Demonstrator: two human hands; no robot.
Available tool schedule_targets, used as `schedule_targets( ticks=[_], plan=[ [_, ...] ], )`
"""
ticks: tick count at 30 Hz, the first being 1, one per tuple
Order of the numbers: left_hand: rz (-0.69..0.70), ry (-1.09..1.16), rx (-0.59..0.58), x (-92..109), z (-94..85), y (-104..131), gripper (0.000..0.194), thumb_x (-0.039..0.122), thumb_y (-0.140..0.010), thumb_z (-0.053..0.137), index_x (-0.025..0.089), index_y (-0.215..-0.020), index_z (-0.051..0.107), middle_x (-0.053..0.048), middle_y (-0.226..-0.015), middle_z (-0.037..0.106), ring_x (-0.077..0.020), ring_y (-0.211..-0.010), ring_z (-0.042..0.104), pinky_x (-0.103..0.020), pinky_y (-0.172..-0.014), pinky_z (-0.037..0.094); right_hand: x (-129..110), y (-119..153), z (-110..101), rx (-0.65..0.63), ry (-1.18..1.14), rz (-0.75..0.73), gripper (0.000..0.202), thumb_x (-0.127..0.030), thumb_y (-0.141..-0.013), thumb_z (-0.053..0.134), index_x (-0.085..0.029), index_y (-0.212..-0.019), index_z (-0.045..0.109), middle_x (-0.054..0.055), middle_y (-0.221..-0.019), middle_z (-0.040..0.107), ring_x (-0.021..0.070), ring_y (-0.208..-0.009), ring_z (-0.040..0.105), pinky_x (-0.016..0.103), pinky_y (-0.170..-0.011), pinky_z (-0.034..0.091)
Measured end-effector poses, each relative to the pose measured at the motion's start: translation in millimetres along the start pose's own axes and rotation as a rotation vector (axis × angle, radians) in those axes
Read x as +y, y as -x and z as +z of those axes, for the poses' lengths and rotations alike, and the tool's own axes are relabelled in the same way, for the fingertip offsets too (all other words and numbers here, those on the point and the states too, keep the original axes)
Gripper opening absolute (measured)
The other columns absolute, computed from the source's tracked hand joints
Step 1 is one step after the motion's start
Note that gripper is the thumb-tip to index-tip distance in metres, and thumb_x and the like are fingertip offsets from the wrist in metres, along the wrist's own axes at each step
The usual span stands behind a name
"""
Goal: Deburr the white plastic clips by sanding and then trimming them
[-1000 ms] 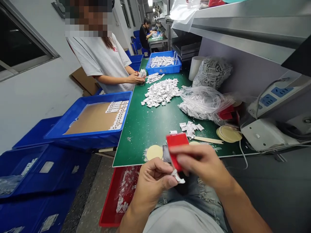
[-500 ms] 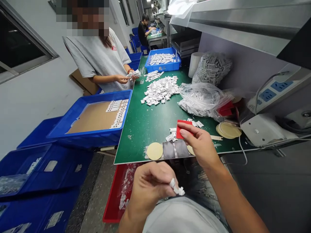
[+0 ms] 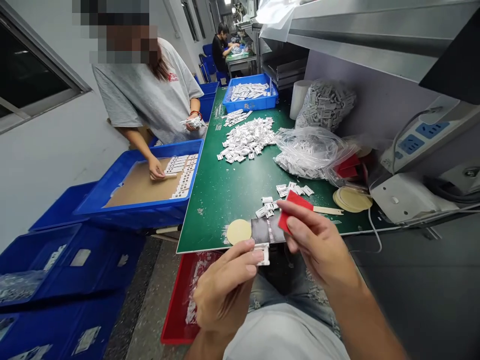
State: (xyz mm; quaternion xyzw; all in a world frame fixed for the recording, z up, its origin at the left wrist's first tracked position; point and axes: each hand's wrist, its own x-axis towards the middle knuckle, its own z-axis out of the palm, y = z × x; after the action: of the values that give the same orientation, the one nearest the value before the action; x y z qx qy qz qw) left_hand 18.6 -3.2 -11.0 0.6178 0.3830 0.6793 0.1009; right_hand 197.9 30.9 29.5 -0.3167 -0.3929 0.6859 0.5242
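Between the thumb and fingers of my left hand (image 3: 228,282) is a small white plastic part (image 3: 263,254), held just off the table's front edge. My right hand (image 3: 315,240) pinches a flat red square piece (image 3: 294,210) above the edge. Behind the hands lie several loose white parts (image 3: 267,206) on the green table. Near the left hand, a round cream disc (image 3: 239,231) sits beside a dark grey pad (image 3: 260,230), which my right hand's red piece partly overlaps in view.
A large pile of white parts (image 3: 247,140) lies mid-table, with a filled plastic bag (image 3: 307,155) to its right. At left, a co-worker's hand (image 3: 156,170) reaches into a blue tray (image 3: 138,210). Below the edge stands a red bin (image 3: 176,310). Cream discs (image 3: 352,199) lie at right.
My left hand has risen and turned, bringing the white part to the table edge. The red piece has tilted and shifted slightly right and down. The co-worker's hand has moved into the blue tray.
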Motion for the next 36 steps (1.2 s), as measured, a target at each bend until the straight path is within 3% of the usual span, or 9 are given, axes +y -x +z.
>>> schedule_targets(
  ticks=[3,7,12,18,25,29,30,34,36],
  plan=[
    [-0.074,0.101,0.024,10,4.8,-3,0.028,-0.001,-0.074,0.080,0.020,-0.087,0.068,0.002,-0.086,0.082,-0.0243,-0.082,0.080,-0.044,-0.083,0.067,-1,-7,4,-0.068,0.162,0.011,0.030,-0.038,-0.083,0.080,-0.026,-0.111,0.080,-0.004,-0.057,0.064,0.0066,-0.047,0.052,0.018,-0.046,0.042],
    [-0.454,0.257,0.125,21,9.3,-7,0.026,0.007,-0.076,0.083,0.021,-0.079,0.061,0.002,-0.082,0.082,-0.0208,-0.077,0.080,-0.034,-0.077,0.067,2,-11,3,0.366,0.282,-0.177,0.025,-0.034,-0.089,0.075,-0.029,-0.114,0.078,-0.007,-0.058,0.063,0.0054,-0.055,0.054,0.017,-0.061,0.047],
    [-0.544,0.399,0.103,19,8.7,-10,0.026,0.006,-0.073,0.085,0.020,-0.081,0.064,-0.002,-0.082,0.082,-0.0194,-0.072,0.080,-0.025,-0.067,0.065,-3,7,9,0.122,0.462,-0.230,0.022,-0.028,-0.093,0.068,-0.035,-0.111,0.078,-0.006,-0.069,0.071,0.0063,-0.058,0.059,0.016,-0.057,0.048],
    [-0.558,0.415,0.093,19,12.1,-13,0.026,0.007,-0.071,0.086,0.021,-0.083,0.068,-0.002,-0.082,0.082,-0.0188,-0.069,0.079,-0.022,-0.065,0.064,-8,17,10,-0.050,0.702,-0.458,0.025,-0.016,-0.087,0.072,-0.027,-0.109,0.077,-0.004,-0.085,0.077,0.0074,-0.066,0.064,0.016,-0.064,0.050],
    [-0.537,0.379,0.039,22,17.2,-13,0.021,0.011,-0.074,0.085,0.020,-0.089,0.074,-0.003,-0.081,0.082,-0.0175,-0.069,0.078,-0.022,-0.067,0.064,-14,22,5,0.022,0.426,-0.276,0.020,-0.024,-0.096,0.063,-0.035,-0.106,0.077,-0.003,-0.089,0.077,0.0114,-0.078,0.068,0.020,-0.071,0.052],
    [-0.450,0.335,0.013,27,18.5,-10,0.022,0.006,-0.076,0.083,0.023,-0.088,0.074,0.000,-0.083,0.081,-0.0186,-0.082,0.079,-0.028,-0.076,0.065,-17,19,0,-0.260,0.106,-0.059,0.017,-0.039,-0.089,0.073,-0.031,-0.101,0.082,-0.002,-0.062,0.069,0.0082,-0.047,0.054,0.019,-0.046,0.043],
    [-0.412,0.320,0.016,27,18.5,-9,0.024,0.005,-0.075,0.082,0.023,-0.087,0.074,0.001,-0.083,0.081,-0.0190,-0.082,0.079,-0.030,-0.078,0.066,-17,15,-2,-0.234,0.122,-0.022,0.019,-0.039,-0.087,0.075,-0.029,-0.101,0.083,-0.003,-0.057,0.066,0.0071,-0.045,0.050,0.019,-0.044,0.040],
    [-0.360,0.278,0.002,29,18.2,-7,0.028,0.001,-0.074,0.081,0.024,-0.088,0.074,0.002,-0.085,0.082,-0.0218,-0.080,0.079,-0.035,-0.075,0.068,-15,2,-6,0.200,0.207,-0.051,0.018,-0.037,-0.085,0.076,-0.023,-0.094,0.084,-0.003,-0.052,0.061,0.0076,-0.049,0.051,0.019,-0.049,0.044],
    [-0.387,0.276,-0.019,30,18.3,-7,0.028,0.001,-0.074,0.082,0.025,-0.087,0.075,0.002,-0.086,0.082,-0.0217,-0.079,0.079,-0.034,-0.073,0.068,-16,-1,-6,0.059,0.210,0.014,0.024,-0.039,-0.079,0.081,-0.021,-0.095,0.084,-0.002,-0.053,0.063,0.0081,-0.044,0.050,0.020,-0.042,0.042]
  ],
)
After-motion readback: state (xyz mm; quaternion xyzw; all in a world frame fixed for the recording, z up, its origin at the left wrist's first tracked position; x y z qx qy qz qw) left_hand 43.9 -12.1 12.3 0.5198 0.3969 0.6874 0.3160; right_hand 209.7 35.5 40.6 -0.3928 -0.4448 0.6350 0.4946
